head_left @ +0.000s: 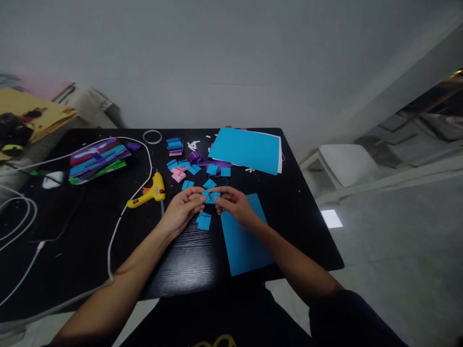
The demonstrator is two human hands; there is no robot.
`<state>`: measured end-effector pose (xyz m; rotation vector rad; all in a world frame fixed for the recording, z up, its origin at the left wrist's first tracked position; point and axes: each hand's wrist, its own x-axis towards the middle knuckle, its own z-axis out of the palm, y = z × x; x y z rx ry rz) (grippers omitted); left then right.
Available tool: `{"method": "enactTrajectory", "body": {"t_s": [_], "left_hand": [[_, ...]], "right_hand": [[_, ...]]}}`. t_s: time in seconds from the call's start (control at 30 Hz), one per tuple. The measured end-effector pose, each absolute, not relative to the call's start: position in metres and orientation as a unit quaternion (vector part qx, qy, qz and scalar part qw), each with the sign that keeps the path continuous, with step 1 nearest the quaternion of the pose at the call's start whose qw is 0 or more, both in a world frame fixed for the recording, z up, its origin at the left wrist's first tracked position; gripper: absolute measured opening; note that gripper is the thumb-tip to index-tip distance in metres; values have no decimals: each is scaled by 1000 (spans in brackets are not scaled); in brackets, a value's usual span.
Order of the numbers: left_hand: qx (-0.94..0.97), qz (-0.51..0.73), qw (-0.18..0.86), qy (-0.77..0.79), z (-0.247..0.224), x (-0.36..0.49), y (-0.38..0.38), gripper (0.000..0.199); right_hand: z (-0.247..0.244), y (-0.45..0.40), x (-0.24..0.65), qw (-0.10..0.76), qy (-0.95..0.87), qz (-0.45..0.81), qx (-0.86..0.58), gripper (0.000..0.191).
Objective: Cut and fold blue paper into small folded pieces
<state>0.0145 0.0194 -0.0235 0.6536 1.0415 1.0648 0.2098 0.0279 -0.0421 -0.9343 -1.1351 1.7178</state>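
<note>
A small folded blue paper piece (211,196) is held up between both hands, over the black table. My left hand (183,208) pinches its left side, and my right hand (235,205) grips the right side with thumb and fingers. Just below lies another folded blue piece (204,221), flat on the table. More blue folded pieces (209,183) rest right behind my fingers. Under my right wrist a blue paper sheet (244,243) is spread out. Pink folded pieces (178,174) sit among the blue ones further back.
A yellow glue gun (150,192) lies left of my hands, its white cord crossing my left forearm. Stacked colored strips (97,159), a white mouse (53,180) and a tape ring (152,137) are further left. Blue sheets (249,148) lie at the back right; a white stool (345,161) stands beyond.
</note>
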Motion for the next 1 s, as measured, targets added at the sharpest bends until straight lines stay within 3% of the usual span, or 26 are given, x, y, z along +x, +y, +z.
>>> {"method": "enactTrajectory", "body": {"t_s": [0.2,0.43,0.73,1.0], "left_hand": [[420,509,591,464,-23,13,17,43],[530,509,485,474,-33,16,12,36],[563,502,464,465,-35,15,11,27],[604,455,432,491,-32,12,9,20]], "right_hand": [[-48,30,210,436,-466,669,-383,38],[-56,25,207,487,-554,519,-432,41],[-60,26,207,469,-523,612,-365,27],[-54,16,208,500,-691,351,-387,9]]}}
